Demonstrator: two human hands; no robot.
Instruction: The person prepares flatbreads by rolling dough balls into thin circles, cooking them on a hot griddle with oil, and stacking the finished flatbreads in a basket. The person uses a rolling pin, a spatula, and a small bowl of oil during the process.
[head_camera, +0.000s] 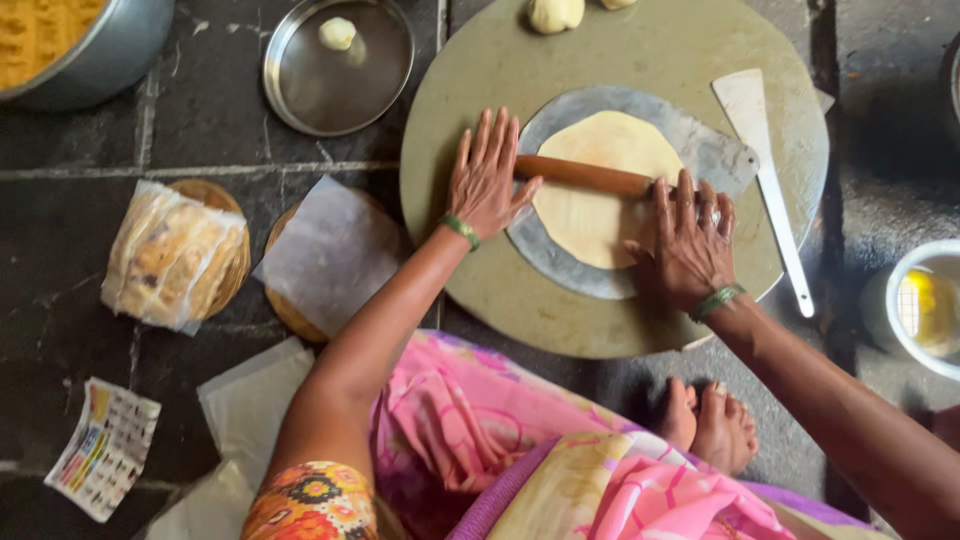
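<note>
A thin wooden rolling pin (583, 175) lies across a flat round of pale dough (600, 190) on a grey metal disc (545, 258), which sits on a large round board (500, 290). My left hand (486, 180) presses flat on the pin's left end, fingers spread. My right hand (688, 240) presses on the pin's right end, palm down. Both wrists wear green bangles.
A white flat spatula (770, 190) lies on the board's right side. Dough balls (555, 14) rest at the board's far edge. A steel plate (338, 65) holds one dough ball. Wrapped flatbreads (172, 255), a paper-covered basket (330, 255), a steel pot (90, 45) and a bowl (925, 305) surround the board.
</note>
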